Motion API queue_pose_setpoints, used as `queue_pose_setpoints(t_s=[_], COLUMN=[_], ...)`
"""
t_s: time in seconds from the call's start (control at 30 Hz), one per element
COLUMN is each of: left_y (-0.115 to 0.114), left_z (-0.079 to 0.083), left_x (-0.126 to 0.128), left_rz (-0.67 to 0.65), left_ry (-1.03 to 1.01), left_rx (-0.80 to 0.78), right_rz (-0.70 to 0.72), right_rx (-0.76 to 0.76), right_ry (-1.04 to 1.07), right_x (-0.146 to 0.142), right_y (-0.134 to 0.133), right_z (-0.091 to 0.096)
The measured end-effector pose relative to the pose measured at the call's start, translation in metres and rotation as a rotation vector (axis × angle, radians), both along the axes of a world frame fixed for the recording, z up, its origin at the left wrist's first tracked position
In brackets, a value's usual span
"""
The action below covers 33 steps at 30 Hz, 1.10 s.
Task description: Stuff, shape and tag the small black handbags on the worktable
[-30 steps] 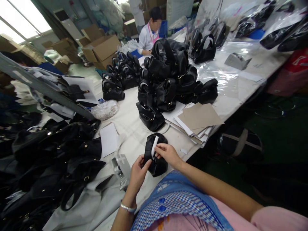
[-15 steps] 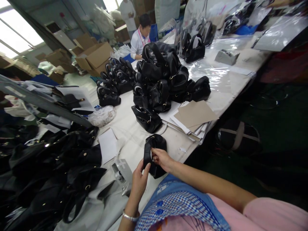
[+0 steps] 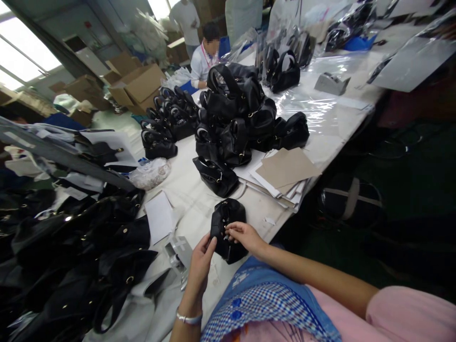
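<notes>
A small black handbag (image 3: 228, 216) stands on the white table (image 3: 192, 190) right in front of me. My left hand (image 3: 200, 264) grips its near left side, thumb against the leather. My right hand (image 3: 244, 236) rests on the bag's front, fingers curled and pinched on it. The white paper strip from before is out of sight. A metal tape dispenser (image 3: 180, 251) sits just left of my left hand.
A big heap of black bags (image 3: 71, 256) fills the left side. Another pile of bags (image 3: 235, 118) stands mid-table, with stacked cardboard sheets (image 3: 285, 173) beside it. A white card (image 3: 159, 216) lies nearby. A seated person (image 3: 204, 57) works at the far end, near cardboard boxes (image 3: 137, 83).
The white strip my right hand held against the bag has gone from view. Both hands shifted slightly down on the bag, and my view tilted a little.
</notes>
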<state>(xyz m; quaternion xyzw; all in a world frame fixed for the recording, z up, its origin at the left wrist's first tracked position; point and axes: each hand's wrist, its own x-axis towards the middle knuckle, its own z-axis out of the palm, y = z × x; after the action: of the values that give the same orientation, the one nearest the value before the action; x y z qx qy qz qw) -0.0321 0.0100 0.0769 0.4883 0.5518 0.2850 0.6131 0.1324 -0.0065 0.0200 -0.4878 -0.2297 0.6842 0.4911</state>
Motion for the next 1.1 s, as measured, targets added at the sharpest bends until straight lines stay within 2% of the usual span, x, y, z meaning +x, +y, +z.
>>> queue_pose_setpoints(t_s=[0.13,0.27,0.4,0.53,0.6,0.73,0.87,0.97,1.1], left_y=[0.012,0.022,0.033,0.047,0.054,0.057,0.048,0.037,0.026], left_z=[0.007,0.011,0.013,0.01,0.007,0.004,0.014,0.024,0.026], left_x=[0.003,0.001,-0.005,-0.006,-0.002,0.009,0.013,0.012,0.017], left_rz=[0.083,0.086,-0.097,-0.273,-0.278,-0.184,-0.074,-0.032,0.051], left_ry=[-0.065,-0.146,-0.158,-0.174,-0.197,-0.251,-0.266,-0.185,-0.099], left_rx=[-0.104,-0.242,-0.328,-0.399,-0.422,-0.419,-0.37,-0.288,-0.152], right_rz=[0.192,0.304,0.298,0.391,0.454,0.537,0.515,0.5,0.573], right_rx=[0.156,0.321,0.508,0.646,0.642,0.601,0.593,0.555,0.513], right_ry=[-0.177,-0.344,-0.535,-0.722,-0.826,-0.928,-0.88,-0.866,-0.881], right_x=[-0.002,0.0,0.009,0.013,0.012,0.011,0.017,0.024,0.033], right_y=[-0.01,-0.015,-0.022,-0.026,-0.025,-0.021,-0.025,-0.033,-0.039], right_z=[-0.013,-0.005,0.009,0.016,0.017,0.019,0.015,0.007,0.001])
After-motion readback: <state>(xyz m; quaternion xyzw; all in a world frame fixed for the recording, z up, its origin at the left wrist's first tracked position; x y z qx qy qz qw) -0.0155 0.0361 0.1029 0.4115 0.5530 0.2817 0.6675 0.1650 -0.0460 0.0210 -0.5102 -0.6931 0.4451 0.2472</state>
